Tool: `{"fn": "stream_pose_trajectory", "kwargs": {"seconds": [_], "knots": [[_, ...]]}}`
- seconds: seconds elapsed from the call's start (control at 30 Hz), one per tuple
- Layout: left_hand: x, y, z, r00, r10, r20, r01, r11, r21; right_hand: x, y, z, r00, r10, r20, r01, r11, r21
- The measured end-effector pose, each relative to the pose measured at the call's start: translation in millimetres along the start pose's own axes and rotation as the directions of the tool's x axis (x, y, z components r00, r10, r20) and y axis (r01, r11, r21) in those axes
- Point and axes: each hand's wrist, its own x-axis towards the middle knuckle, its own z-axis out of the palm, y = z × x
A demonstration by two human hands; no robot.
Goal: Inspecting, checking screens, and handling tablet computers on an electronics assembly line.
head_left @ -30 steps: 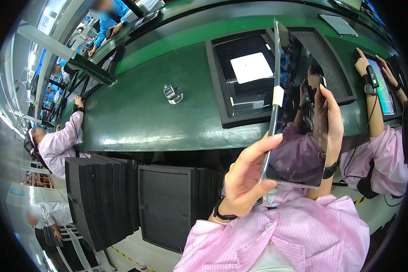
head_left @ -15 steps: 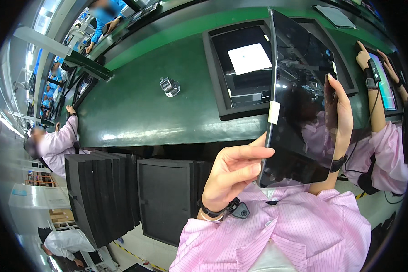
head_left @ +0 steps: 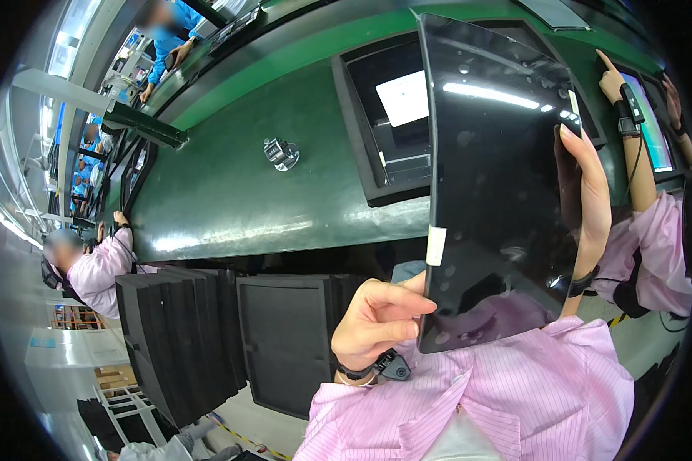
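Note:
A glossy black display panel stands tilted in front of my chest, held between both hands. Its surface shows smudges and reflected ceiling lights. Pale tabs stick out on its left and right edges. My left hand pinches the lower left edge between thumb and fingers. Along the right edge, my right hand grips with the thumb on the front; its other fingers are mostly hidden behind. Behind the panel, a black foam tray lies on the green table, partly covered. Inside it are a dark panel and a white rectangular sheet.
A small metal tally counter sits on the green table. Stacked black foam trays and another stack stand below the table's near edge. At right, a co-worker's hand is beside a lit screen.
The panel has turned to face me more and shifted left and downward, with both hands still on it. Ceiling lights now reflect in it. My left hand has moved slightly down.

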Motion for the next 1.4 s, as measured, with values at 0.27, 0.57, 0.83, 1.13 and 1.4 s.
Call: {"fn": "stream_pose_trajectory", "kwargs": {"seconds": [0.27, 0.57, 0.83, 1.13, 1.4], "knots": [[-4.3, 11.2, -7.1, 0.988, -0.134, -0.076, 0.142, 0.984, 0.111, -7.6, -9.8, 8.1, 1.000, -0.022, 0.011, 0.023, 0.997, -0.077], [-14.3, 9.3, 28.0, 0.888, 0.246, -0.389, 0.137, 0.666, 0.733, -8.5, 5.3, -17.8, 0.985, -0.151, -0.079, 0.111, 0.921, -0.373], [-13.9, 8.5, 15.7, 0.945, 0.326, -0.017, -0.159, 0.503, 0.849, -7.2, 10.1, -22.8, 0.987, 0.106, 0.123, -0.127, 0.976, 0.176], [7.8, 20.0, -14.0, 0.925, 0.265, 0.271, -0.364, 0.422, 0.830, -12.4, 9.7, 18.5, 0.940, 0.339, 0.047, -0.328, 0.852, 0.408], [-1.2, 6.7, 4.7, 0.985, 0.169, -0.047, -0.061, 0.582, 0.811, -10.6, 10.4, 13.6, 0.934, 0.348, -0.080, -0.317, 0.911, 0.263]]}}
